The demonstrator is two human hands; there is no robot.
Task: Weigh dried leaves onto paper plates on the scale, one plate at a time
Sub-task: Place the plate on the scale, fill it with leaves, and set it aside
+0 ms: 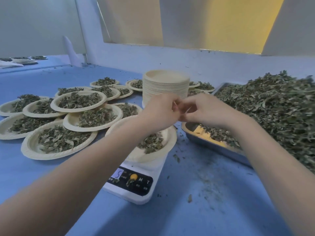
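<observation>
Head | hands [179, 109] curled together, grip unclear | ridged paper plate [168, 142], crumbly leaves [150, 143]

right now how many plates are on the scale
1: a paper plate holding dried leaves sits on the scale, partly covered by the left arm. The other filled plates lie on the table, to its left and behind it.
</observation>
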